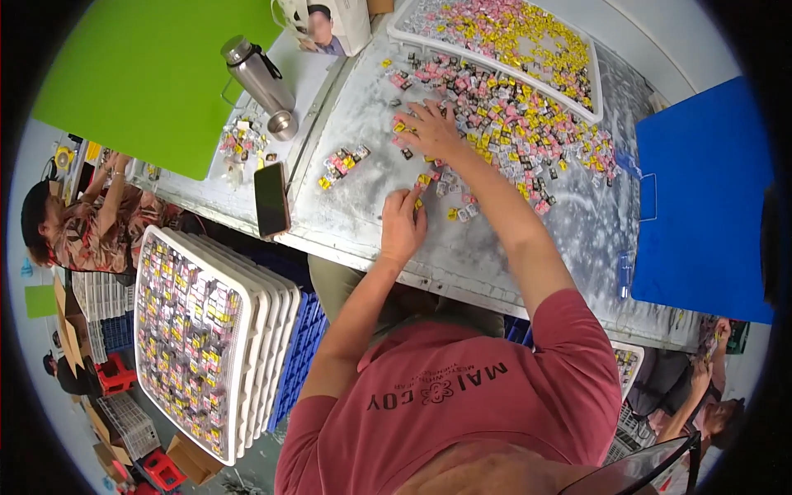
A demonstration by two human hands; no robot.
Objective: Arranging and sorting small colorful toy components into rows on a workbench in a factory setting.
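Observation:
My right hand (431,130) lies flat with fingers spread on the near edge of a big heap of small pink, yellow and black packets (511,115) on the grey table (363,206). My left hand (403,221) is just below it, fingers pinched on a few small packets near its fingertips. A short row of sorted packets (342,163) sits to the left of both hands.
A white tray (594,91) of the same packets lies at the far side. A dark phone (271,199), a steel bottle (257,76) and its cap (282,124) are at left. Stacked filled trays (247,330) stand by my left. A blue board (701,198) is right. Other people work nearby.

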